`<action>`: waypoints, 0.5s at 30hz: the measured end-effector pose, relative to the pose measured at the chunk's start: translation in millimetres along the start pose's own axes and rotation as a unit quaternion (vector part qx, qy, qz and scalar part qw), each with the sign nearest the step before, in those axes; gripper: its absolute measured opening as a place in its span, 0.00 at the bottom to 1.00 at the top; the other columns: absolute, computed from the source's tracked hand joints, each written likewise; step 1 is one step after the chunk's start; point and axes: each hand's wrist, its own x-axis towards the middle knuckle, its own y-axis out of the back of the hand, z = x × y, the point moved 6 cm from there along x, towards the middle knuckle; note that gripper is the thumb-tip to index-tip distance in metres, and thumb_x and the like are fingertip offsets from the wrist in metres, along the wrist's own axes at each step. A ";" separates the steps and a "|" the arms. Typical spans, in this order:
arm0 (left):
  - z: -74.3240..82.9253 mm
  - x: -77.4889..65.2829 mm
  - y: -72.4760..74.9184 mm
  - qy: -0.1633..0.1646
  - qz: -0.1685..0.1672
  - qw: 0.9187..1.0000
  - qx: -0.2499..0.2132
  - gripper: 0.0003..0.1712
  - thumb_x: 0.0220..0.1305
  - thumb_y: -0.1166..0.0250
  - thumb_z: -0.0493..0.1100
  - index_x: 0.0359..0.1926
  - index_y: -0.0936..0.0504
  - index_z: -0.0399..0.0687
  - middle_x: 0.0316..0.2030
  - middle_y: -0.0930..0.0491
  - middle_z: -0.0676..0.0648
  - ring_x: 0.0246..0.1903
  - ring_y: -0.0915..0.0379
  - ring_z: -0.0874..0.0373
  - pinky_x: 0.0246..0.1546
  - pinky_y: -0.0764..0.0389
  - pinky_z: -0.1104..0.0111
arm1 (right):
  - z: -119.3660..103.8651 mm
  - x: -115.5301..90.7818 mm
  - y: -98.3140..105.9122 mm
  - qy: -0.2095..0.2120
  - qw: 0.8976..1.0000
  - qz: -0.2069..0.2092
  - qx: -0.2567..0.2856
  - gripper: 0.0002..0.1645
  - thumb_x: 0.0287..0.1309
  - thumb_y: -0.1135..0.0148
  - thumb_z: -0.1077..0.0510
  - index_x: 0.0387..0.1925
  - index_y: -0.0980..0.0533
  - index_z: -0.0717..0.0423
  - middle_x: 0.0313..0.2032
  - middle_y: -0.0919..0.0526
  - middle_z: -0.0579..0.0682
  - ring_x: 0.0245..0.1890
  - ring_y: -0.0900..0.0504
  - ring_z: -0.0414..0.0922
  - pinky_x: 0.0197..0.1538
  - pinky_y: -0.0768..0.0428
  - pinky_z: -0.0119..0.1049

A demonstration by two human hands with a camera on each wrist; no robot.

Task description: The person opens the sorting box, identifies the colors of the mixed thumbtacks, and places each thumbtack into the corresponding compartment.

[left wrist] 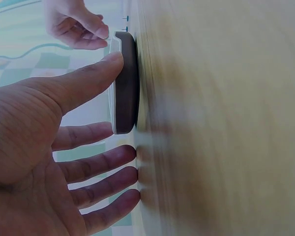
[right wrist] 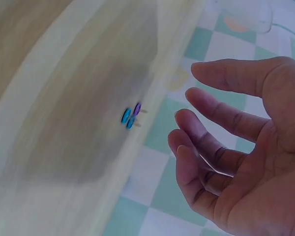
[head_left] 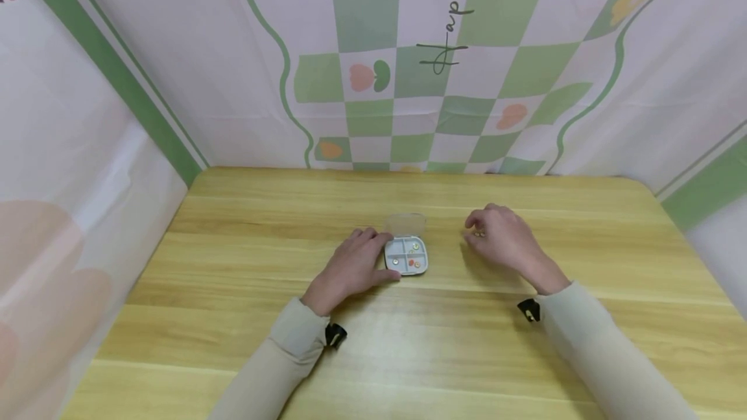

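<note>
Small case (head_left: 397, 247) mid-desk (head_left: 245, 232), between hands; squarish, rounded corners, white inside w/ 4 compts, dark underside, clear lid (head_left: 405, 223) open at far edge; tiny studs (head_left: 395, 262) + red bit (head_left: 411, 263) inside; L hand (head_left: 355, 263) fingers spread, thumb & index holding case ends; R hand (head_left: 504, 238) loosely curled, fingers parted, holding nothing, near loose discs (right wrist: 126, 116) on desk.
</note>
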 end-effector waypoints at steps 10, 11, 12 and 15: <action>-0.7 0.2 -0.5 0.001 0.000 1.000 -0.001 0.43 0.51 0.37 0.65 0.63 0.34 0.50 0.53 0.30 0.46 0.53 0.36 0.51 0.50 0.32 0.58 | 14.8 2.1 -1.0 -0.027 0.999 -0.039 -0.007 0.13 0.49 0.36 0.55 0.37 0.20 0.57 0.36 0.23 0.55 0.38 0.28 0.53 0.40 0.30 0.49; -0.7 0.1 -0.6 0.001 0.001 1.000 -0.001 0.43 0.51 0.37 0.65 0.64 0.34 0.50 0.53 0.30 0.46 0.53 0.36 0.51 0.50 0.32 0.58 | 16.1 2.2 -1.5 -0.028 0.999 -0.041 -0.007 0.13 0.49 0.36 0.55 0.36 0.20 0.56 0.36 0.23 0.54 0.39 0.28 0.53 0.41 0.30 0.49; -0.9 0.1 -0.9 0.001 0.001 1.000 -0.002 0.43 0.51 0.37 0.65 0.64 0.34 0.50 0.54 0.31 0.46 0.53 0.36 0.51 0.50 0.32 0.58 | 16.8 2.3 -2.1 -0.028 0.999 -0.044 -0.007 0.12 0.48 0.36 0.55 0.36 0.20 0.56 0.36 0.23 0.54 0.39 0.28 0.53 0.41 0.30 0.49; -0.7 0.2 -0.8 0.001 0.002 1.000 -0.001 0.43 0.51 0.37 0.65 0.64 0.34 0.50 0.54 0.30 0.46 0.53 0.36 0.51 0.50 0.33 0.58 | 19.6 2.7 -3.9 -0.028 0.998 -0.050 -0.009 0.10 0.49 0.36 0.56 0.35 0.20 0.55 0.36 0.23 0.53 0.39 0.28 0.53 0.42 0.30 0.50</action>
